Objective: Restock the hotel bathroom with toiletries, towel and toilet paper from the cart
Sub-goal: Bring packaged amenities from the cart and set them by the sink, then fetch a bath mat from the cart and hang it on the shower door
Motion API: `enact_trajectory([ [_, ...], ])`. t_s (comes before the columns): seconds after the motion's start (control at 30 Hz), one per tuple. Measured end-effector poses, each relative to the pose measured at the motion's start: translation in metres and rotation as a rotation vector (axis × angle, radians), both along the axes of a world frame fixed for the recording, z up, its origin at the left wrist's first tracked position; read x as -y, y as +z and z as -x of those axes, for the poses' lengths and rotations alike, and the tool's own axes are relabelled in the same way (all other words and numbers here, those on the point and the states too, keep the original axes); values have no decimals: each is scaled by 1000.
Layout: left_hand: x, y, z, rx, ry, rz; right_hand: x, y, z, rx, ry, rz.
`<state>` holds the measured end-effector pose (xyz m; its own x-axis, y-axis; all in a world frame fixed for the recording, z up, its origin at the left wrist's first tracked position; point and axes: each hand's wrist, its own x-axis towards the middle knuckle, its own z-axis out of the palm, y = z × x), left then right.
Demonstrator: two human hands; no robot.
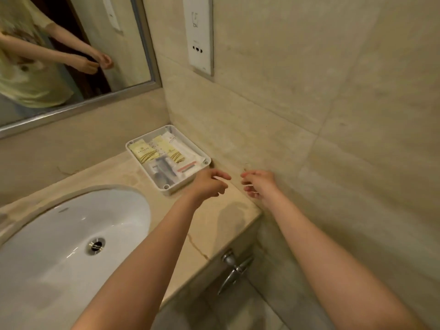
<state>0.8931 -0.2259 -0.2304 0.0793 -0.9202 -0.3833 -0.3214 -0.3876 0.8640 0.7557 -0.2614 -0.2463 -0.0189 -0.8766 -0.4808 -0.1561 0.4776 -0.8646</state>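
The beige marble counter [209, 225] holds an oval white basin [59, 246], cut off at the left. In the back corner sits the rectangular white plastic tray [166, 186], its long axis running away from me, with yellow sachets [145, 152] laid lengthwise. My left hand [209, 184] and right hand [260, 184] hover just beside its near end, fingers loosely curled; whether they pinch anything I cannot tell.
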Motion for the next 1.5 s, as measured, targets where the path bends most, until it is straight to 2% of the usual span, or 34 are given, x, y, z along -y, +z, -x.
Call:
enact_trajectory([
  [0.1,-10,-2,32,35,-96,-22,-15,0,30,-8,-6,-3],
  [0.27,-35,-6,73,35,-102,-30,-46,-3,71,-8,-14,-17],
  [0.53,-80,-17,134,136,-143,70,-110,-9,126,15,-15,-62],
  [0.83,-114,-16,177,164,-272,59,-172,-8,170,43,-136,-60],
  [1.03,-145,-24,214,229,-538,61,-227,-22,206,53,-252,-98],
  [1.13,-163,-28,250,263,-667,67,-263,-31,239,58,-397,-95],
  [1.23,-191,-29,297,262,-814,29,-304,-41,281,57,-581,-123],
  [1.37,-239,-27,363,311,-1155,-40,-354,-41,333,69,-725,-147],
  [1.5,-278,-34,436,277,-1263,-36,-400,-40,395,97,-855,-122],
])
